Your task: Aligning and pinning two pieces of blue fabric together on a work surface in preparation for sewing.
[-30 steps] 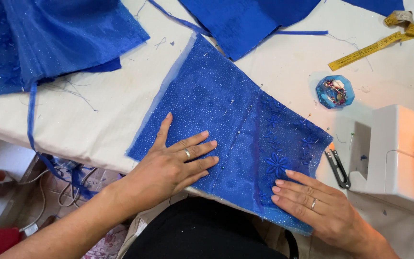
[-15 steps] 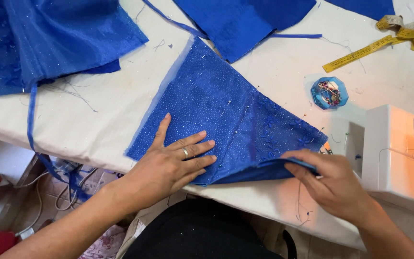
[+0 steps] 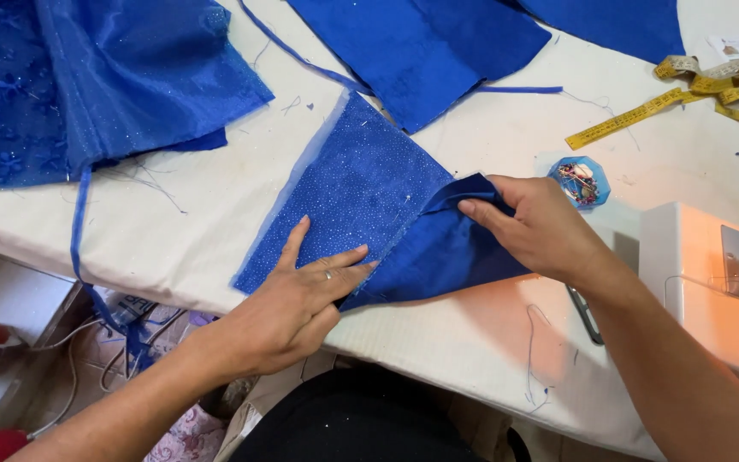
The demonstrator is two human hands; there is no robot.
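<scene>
Two hands on one blue panel [image 3: 361, 192] here. The left hand [image 3: 301, 295] lies flat on its near edge, fingers spread, thumb angled out to the far side, a ring on one finger, pressing the sparkly cloth to the table [image 3: 472, 342]. The right hand [image 3: 540, 227] sits just right of the left, fingers closed in a pinch on the panel's corner, which is lifted and folded over toward the left hand so the plain darker underside shows beneath the right palm. The panel lies between and under both hands, its far point aimed away from them.

Just beyond the right hand's knuckles sits a small blue pin dish [image 3: 579, 181]. Farther out on that side a yellow tape measure [image 3: 677, 101] trails across the table. Right of the right wrist stands a white sewing machine [image 3: 712, 291], and dark scissors [image 3: 585, 315] peek out under the forearm. Beyond the left hand lie more blue pieces [image 3: 421, 51], and far off to its left a heap of sheer blue fabric [image 3: 113, 77] with a strap [image 3: 79, 222] hanging over the table edge.
</scene>
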